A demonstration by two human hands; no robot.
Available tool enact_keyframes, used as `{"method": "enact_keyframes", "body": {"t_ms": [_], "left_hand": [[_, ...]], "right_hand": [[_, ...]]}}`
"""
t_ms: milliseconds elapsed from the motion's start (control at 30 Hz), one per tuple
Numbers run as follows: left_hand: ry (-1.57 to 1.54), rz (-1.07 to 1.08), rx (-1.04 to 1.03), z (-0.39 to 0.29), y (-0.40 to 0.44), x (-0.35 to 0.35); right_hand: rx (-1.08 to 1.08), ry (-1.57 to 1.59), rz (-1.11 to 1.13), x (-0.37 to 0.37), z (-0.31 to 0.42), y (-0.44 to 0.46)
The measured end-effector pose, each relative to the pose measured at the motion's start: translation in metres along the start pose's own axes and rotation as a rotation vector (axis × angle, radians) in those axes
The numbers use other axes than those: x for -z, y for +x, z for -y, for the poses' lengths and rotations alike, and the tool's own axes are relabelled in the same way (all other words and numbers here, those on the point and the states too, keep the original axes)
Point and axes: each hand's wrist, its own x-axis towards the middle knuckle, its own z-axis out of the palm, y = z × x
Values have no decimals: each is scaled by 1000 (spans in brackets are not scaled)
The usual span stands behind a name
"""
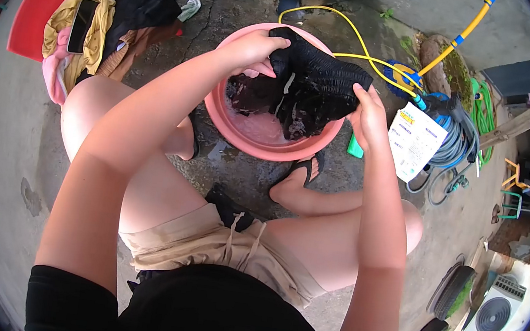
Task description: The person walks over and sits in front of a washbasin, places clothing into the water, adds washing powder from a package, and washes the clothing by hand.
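A wet black garment (316, 72) with a gathered waistband and a light drawstring is stretched between my two hands. My left hand (258, 52) pinches its upper left corner, fingers closed on the cloth. At the band's right end, my right hand (368, 115) grips the edge between thumb and fingers. Below them stands a round pink basin (241, 141) holding sudsy water, and the lower part of the garment hangs down into it.
On the left, a red basin (40, 5) sits beside piled clothes (141, 11) and a phone (82, 26). To the right are a yellow hose (459, 40), coiled blue hose (459, 146), a printed white packet (415, 141) and a green object (355, 147). Tires (454, 293) lie lower right.
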Motion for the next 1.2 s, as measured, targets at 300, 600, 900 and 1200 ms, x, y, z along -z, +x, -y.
{"method": "enact_keyframes", "body": {"t_ms": [300, 600, 900, 1200], "left_hand": [[-244, 423, 26, 1, -20, -53], [-36, 355, 71, 10, -23, -43], [523, 92, -171, 39, 5, -6], [160, 148, -434, -7, -2, -18]], "right_hand": [[259, -613, 29, -38, -39, 4], [227, -405, -71, -27, -39, 8], [282, -141, 75, -36, 18, -7], [424, -18, 84, -23, 65, -2]]}}
